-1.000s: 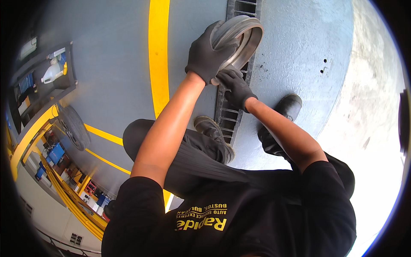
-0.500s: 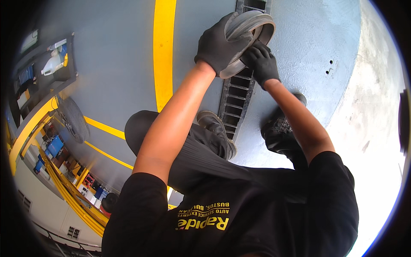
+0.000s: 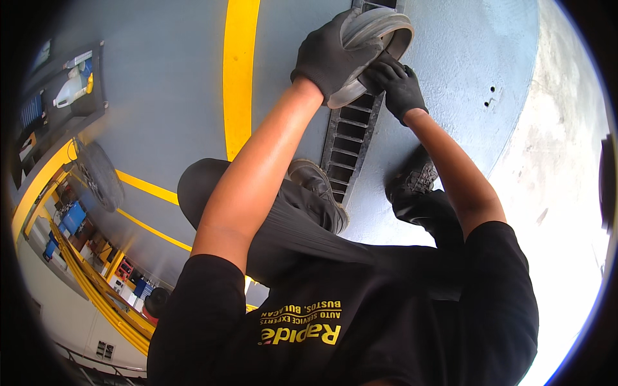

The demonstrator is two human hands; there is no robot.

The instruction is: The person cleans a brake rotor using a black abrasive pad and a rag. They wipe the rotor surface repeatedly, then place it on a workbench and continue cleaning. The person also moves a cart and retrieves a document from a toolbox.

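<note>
A grey metal drum [image 3: 380,22], round and open, was held tilted over the floor grate [image 3: 347,138] by two dark-gloved hands; its rim was gripped by the left hand [image 3: 331,55], whose thumb was laid across the near face; the right hand [image 3: 400,87], its back seen just right of the grate, was set at the drum's opening; its fingertips were partly hidden, so whether anything was grasped there could not be told; nor could it be told whether the grate was touched by the drum. The step in hand was judged to be work on the drum's inner side, the part being steadied from the left while the inside was reached from the right; for the next move, a firm hold on the rim appeared to be called for, with care that no finger be pinched between drum and grate. A left boot [image 3: 315,180] was planted beside the grate's left edge, a right boot [image 3: 415,177] to its right; farther left of the grate, a yellow stripe [image 3: 239,77] was seen, with a tyre [image 3: 102,177] well beyond it; right of the grate, two small holes [image 3: 492,89] were shown in the floor [image 3: 450,64].
</note>
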